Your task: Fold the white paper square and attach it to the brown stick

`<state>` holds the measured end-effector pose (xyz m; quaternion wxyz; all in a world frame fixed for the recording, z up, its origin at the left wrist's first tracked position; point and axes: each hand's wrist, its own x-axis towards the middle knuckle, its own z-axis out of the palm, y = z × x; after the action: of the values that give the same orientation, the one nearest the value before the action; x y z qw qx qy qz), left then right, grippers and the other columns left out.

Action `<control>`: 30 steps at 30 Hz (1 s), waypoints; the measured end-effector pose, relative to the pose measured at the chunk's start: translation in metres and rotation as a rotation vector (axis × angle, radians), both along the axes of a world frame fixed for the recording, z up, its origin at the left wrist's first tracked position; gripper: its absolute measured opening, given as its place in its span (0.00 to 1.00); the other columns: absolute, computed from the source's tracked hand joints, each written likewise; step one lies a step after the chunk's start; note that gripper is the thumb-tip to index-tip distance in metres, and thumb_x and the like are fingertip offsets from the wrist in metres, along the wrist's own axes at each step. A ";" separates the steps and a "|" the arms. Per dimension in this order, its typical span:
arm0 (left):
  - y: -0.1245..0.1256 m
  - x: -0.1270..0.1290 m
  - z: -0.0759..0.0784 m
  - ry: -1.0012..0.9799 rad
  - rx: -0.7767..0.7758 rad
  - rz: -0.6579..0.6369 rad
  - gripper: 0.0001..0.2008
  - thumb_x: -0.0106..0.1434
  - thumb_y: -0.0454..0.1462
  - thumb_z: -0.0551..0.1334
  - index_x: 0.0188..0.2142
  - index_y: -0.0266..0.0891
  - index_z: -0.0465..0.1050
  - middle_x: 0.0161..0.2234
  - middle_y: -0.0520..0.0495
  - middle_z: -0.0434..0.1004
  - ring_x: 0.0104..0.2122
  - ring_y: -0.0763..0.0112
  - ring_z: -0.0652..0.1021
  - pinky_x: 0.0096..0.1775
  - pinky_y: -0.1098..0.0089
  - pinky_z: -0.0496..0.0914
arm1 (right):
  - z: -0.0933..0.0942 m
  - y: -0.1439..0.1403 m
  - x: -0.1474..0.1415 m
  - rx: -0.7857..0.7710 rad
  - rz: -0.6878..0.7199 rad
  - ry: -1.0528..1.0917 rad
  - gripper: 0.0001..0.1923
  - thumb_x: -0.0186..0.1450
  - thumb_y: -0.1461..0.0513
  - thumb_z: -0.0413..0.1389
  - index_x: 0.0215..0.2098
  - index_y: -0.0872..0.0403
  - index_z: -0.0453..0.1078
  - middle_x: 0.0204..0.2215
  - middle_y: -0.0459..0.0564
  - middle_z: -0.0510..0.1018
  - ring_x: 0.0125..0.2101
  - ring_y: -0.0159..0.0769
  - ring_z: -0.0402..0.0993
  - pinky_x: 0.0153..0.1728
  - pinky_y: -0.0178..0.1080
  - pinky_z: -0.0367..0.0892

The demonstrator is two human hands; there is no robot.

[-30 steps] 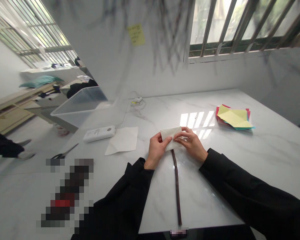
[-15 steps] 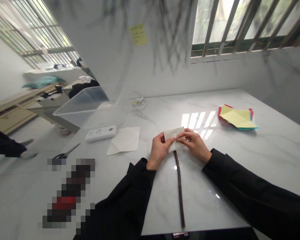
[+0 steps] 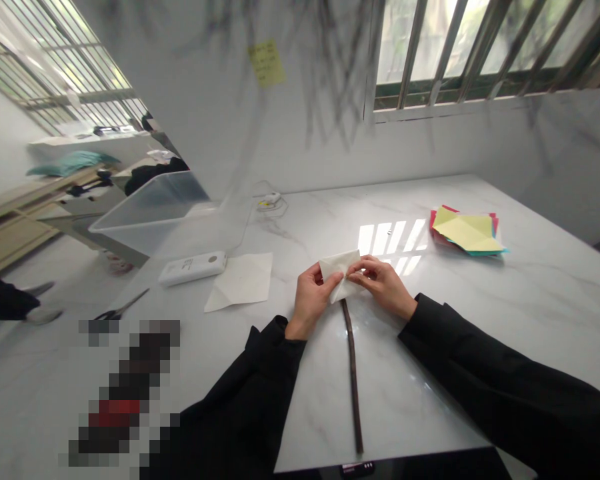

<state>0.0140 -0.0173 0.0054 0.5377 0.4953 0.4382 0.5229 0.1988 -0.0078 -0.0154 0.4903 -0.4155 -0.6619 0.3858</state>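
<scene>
A small square of off-white paper with creases is between my hands, above the table. My left hand grips its left side, thumb lying on the face and fingers behind. With thumb and fingertips pinched together, my right hand holds the paper near its middle and right side. Directly below the paper, a thin dark brown stick runs down the table toward the front edge; whether its top end touches the paper I cannot tell.
Left of my hands lie a creased off-white sheet, a white box-shaped device and scissors. A clear plastic bin stands behind them. Coloured papers are stacked at the right. A person's leg shows at far left.
The whole view has shifted slightly, so things appear a little further left. Both hands keep their hold on the paper, with only slight finger movement.
</scene>
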 end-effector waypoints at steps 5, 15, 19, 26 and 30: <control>0.001 0.000 -0.002 -0.002 -0.007 0.000 0.20 0.55 0.45 0.76 0.44 0.36 0.82 0.42 0.42 0.86 0.38 0.61 0.83 0.41 0.64 0.76 | 0.002 0.001 0.001 0.002 0.001 -0.029 0.13 0.68 0.50 0.64 0.36 0.51 0.81 0.38 0.51 0.78 0.38 0.38 0.73 0.35 0.40 0.66; -0.001 0.003 0.003 0.019 0.041 -0.042 0.23 0.56 0.47 0.76 0.46 0.36 0.82 0.44 0.41 0.86 0.40 0.61 0.83 0.43 0.64 0.77 | 0.007 -0.005 -0.002 -0.124 0.017 0.137 0.17 0.64 0.48 0.67 0.36 0.53 0.77 0.34 0.49 0.81 0.35 0.37 0.76 0.37 0.40 0.71; 0.001 0.004 0.001 0.021 0.046 -0.037 0.21 0.55 0.47 0.76 0.44 0.37 0.82 0.43 0.43 0.85 0.39 0.62 0.82 0.43 0.63 0.77 | 0.007 -0.008 -0.005 -0.093 -0.034 0.163 0.18 0.64 0.48 0.67 0.42 0.51 0.77 0.38 0.49 0.82 0.39 0.40 0.78 0.43 0.43 0.74; 0.003 0.005 -0.001 0.042 0.012 -0.026 0.20 0.53 0.48 0.77 0.38 0.37 0.81 0.37 0.45 0.84 0.35 0.65 0.80 0.39 0.67 0.75 | 0.009 -0.010 -0.008 -0.170 -0.007 0.304 0.50 0.62 0.50 0.69 0.74 0.47 0.51 0.44 0.52 0.83 0.43 0.44 0.82 0.47 0.48 0.78; 0.003 0.005 0.001 0.064 0.023 -0.009 0.20 0.52 0.48 0.78 0.35 0.37 0.80 0.32 0.49 0.81 0.31 0.68 0.77 0.34 0.69 0.72 | 0.007 -0.006 -0.006 -0.149 0.004 0.249 0.36 0.62 0.48 0.69 0.63 0.51 0.67 0.43 0.53 0.83 0.42 0.44 0.80 0.46 0.48 0.78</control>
<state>0.0189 -0.0144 0.0062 0.5202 0.5200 0.4470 0.5091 0.1927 -0.0142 -0.0083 0.5357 -0.3985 -0.5664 0.4832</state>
